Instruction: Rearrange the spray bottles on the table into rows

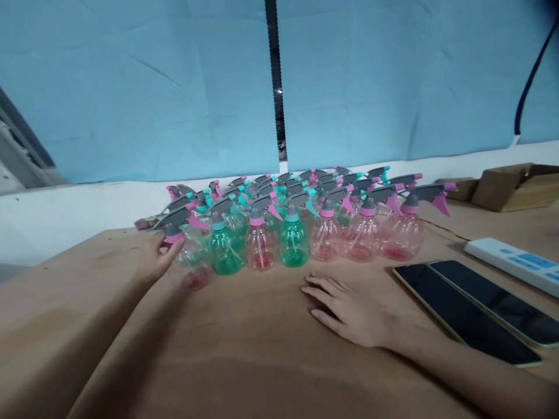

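At the left end of the front row, my left hand (pixel 159 256) grips the neck of a pink spray bottle (pixel 195 278), which leans a little with its grey and pink spray head up. Next to it stand a green bottle (pixel 226 250), a slim pink bottle (pixel 261 250) and another green bottle (pixel 294 241). Several pink bottles (pixel 361 238) continue the row to the right, and more spray bottles are packed behind, partly hidden. My right hand (pixel 349 308) lies on the wooden table with its fingers spread, in front of the row, holding nothing.
Two dark phones (pixel 467 311) lie side by side at the right of the wooden table (pixel 244 349). Beyond them are a white power strip (pixel 517 262) and an open cardboard box (pixel 515 186). A blue sheet (pixel 174 87) covers the wall behind.
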Available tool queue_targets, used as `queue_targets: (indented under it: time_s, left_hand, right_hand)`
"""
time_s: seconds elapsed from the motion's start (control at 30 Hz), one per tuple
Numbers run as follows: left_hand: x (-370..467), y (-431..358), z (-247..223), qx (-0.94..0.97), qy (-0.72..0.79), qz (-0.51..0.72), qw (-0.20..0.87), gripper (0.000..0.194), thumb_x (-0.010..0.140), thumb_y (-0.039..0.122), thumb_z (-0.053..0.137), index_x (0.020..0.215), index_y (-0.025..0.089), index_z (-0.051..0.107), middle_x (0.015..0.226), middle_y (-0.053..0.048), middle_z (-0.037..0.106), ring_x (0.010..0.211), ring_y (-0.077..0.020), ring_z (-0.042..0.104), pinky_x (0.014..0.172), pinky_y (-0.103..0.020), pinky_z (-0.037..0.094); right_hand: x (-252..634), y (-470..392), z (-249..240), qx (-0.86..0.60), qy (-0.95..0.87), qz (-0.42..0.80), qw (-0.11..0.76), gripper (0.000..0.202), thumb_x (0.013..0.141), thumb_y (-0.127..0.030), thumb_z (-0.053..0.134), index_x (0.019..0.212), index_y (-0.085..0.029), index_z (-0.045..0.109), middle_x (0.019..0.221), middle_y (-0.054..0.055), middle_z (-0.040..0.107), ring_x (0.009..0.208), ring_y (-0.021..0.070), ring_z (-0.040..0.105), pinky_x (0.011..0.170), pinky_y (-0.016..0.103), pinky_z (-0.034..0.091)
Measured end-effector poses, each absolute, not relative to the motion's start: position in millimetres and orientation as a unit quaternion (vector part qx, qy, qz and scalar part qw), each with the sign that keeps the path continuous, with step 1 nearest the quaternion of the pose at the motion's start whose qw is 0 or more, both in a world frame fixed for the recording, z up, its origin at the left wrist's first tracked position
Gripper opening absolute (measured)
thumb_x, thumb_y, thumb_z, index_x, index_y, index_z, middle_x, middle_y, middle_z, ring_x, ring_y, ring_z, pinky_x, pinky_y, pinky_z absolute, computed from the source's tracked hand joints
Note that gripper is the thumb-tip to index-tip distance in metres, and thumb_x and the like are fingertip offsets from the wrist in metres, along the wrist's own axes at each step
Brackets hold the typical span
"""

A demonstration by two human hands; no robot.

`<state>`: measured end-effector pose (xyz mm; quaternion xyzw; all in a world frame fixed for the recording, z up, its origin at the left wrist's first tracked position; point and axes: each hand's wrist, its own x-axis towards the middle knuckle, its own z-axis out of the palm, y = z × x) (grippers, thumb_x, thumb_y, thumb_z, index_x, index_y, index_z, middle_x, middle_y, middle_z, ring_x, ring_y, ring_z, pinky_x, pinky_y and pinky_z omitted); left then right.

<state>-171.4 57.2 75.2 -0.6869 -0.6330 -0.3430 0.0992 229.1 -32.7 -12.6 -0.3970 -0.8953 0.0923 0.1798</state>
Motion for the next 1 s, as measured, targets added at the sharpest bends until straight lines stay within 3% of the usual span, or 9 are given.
queue_targets:
  time_s: [0.23, 0.5, 0.67, 0.83, 1.0]
  left_hand:
    - [-172, 54, 56, -0.693, -0.596, -0.403, 0.034, 0.032, 0.082, 0.039, 0.039, 0.101, 0.015, 0.047, 0.094, -0.004, 0.056, 0.086, -0.0162, 0.052, 0.082, -0.028, 0.042]
    - [-181, 62, 48, -0.651, -0.601, -0.463, 0.033, 0.034, 0.082, 0.042, 0.038, 0.105, 0.016, 0.041, 0.104, -0.005, 0.051, 0.088, -0.0166, 0.051, 0.082, -0.029, 0.044]
    - [-183, 59, 49, -0.659, -0.587, -0.467, 0.052, 0.025, 0.082, 0.037, 0.041, 0.097, 0.017, 0.045, 0.098, -0.002, 0.05, 0.088, -0.0161, 0.051, 0.081, -0.029, 0.045]
    - [-182, 59, 46, -0.633, -0.568, -0.514, 0.11, 0.02, 0.078, 0.029, 0.043, 0.094, 0.017, 0.043, 0.094, -0.002, 0.048, 0.088, -0.0166, 0.049, 0.081, -0.031, 0.045]
    - [-158, 47, 77, -0.533, -0.518, -0.625, 0.238, 0.038, 0.074, 0.016, 0.032, 0.112, 0.014, 0.026, 0.113, -0.009, 0.036, 0.102, -0.0194, 0.043, 0.087, -0.038, 0.039]
  right_hand:
    - [229, -32, -14, -0.396, -0.896, 0.086, 0.183, 0.046, 0.092, -0.039, 0.037, 0.132, -0.017, 0.043, 0.137, 0.011, 0.04, 0.128, 0.024, 0.032, 0.106, 0.042, 0.027]
    - [229, -32, -13, -0.402, -0.895, 0.088, 0.172, 0.047, 0.092, -0.039, 0.036, 0.133, -0.017, 0.042, 0.138, 0.011, 0.039, 0.128, 0.024, 0.031, 0.106, 0.043, 0.026]
    - [229, -32, -13, -0.403, -0.892, 0.094, 0.182, 0.045, 0.092, -0.038, 0.038, 0.131, -0.016, 0.044, 0.138, 0.011, 0.04, 0.128, 0.0242, 0.031, 0.106, 0.043, 0.026]
    - [228, -33, -11, -0.402, -0.894, 0.095, 0.173, 0.046, 0.092, -0.038, 0.037, 0.131, -0.015, 0.044, 0.138, 0.012, 0.04, 0.128, 0.0243, 0.031, 0.106, 0.042, 0.026]
    - [228, -33, -10, -0.404, -0.894, 0.088, 0.172, 0.045, 0.091, -0.036, 0.038, 0.131, -0.015, 0.045, 0.137, 0.013, 0.041, 0.128, 0.0244, 0.032, 0.106, 0.042, 0.026]
